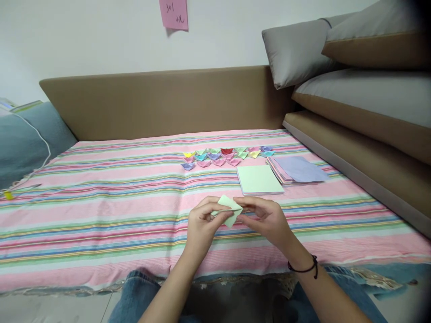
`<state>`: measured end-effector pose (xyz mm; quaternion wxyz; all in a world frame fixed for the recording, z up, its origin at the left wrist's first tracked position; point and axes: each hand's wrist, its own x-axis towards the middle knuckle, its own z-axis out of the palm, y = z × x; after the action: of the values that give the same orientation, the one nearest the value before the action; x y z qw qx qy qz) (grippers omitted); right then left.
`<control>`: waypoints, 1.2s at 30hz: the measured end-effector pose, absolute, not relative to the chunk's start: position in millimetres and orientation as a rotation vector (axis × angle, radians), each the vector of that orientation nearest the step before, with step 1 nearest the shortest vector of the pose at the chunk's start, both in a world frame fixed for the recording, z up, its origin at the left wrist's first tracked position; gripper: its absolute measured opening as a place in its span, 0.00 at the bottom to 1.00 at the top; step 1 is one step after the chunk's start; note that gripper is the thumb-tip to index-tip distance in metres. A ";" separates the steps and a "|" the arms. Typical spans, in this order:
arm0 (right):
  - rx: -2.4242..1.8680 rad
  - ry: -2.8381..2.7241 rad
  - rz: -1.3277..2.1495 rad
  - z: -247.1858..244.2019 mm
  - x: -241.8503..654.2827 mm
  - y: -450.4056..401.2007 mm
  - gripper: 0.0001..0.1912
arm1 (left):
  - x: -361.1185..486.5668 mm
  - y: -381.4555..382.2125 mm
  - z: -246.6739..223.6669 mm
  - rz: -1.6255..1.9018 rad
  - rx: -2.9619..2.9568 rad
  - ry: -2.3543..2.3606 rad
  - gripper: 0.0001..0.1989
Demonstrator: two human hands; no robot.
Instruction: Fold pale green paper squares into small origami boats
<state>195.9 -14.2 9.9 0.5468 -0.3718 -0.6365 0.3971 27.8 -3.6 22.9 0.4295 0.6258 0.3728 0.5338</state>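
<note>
A small pale-green folded paper (226, 202) is held above the striped cloth, its layers partly spread into pointed flaps. My left hand (204, 218) pinches it from the left between thumb and fingers. At its right corner, the fingertips and thumb of my right hand (266, 216) close around the paper's edge; the exact contact is partly hidden. Beyond my hands lies a stack of pale-green square paper (260, 179). Next to that stack is a looser pile of coloured sheets with a lavender sheet (298, 169) on top.
Several small folded paper boats, including a red boat (226, 151), stand in rows on the striped cloth (134, 215). Grey-brown cushions (363, 103) are piled at the right. A brown backrest (168, 105) runs along the wall. A white cable (42, 139) lies at far left.
</note>
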 end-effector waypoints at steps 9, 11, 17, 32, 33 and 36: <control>-0.951 -1.448 0.809 9.3 190.5 -15.0 0.01 | 29.7 -4.1 19.3 1.330 1.587 0.942 0.02; -0.969 -1.418 0.809 11.4 189.7 -15.6 0.01 | 29.8 -3.6 19.3 1.301 1.573 0.921 0.03; -0.984 -1.220 0.875 11.2 189.6 -14.3 0.01 | 27.3 -1.6 20.1 1.303 1.384 0.945 0.09; -0.980 -1.306 0.797 8.3 191.0 -13.0 0.02 | 25.8 -1.2 26.1 1.251 1.374 1.012 0.06; -0.988 -1.332 0.776 8.1 191.5 -12.7 0.02 | 25.1 -1.0 26.8 1.243 1.401 0.967 0.07; -0.980 -1.470 0.725 8.6 192.4 -12.0 0.02 | 21.3 0.9 29.0 1.205 1.443 0.880 0.14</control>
<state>192.4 -12.0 8.6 0.5777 -0.4188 -0.6283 0.3100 21.3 0.9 29.0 0.5080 0.5986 0.3653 0.5002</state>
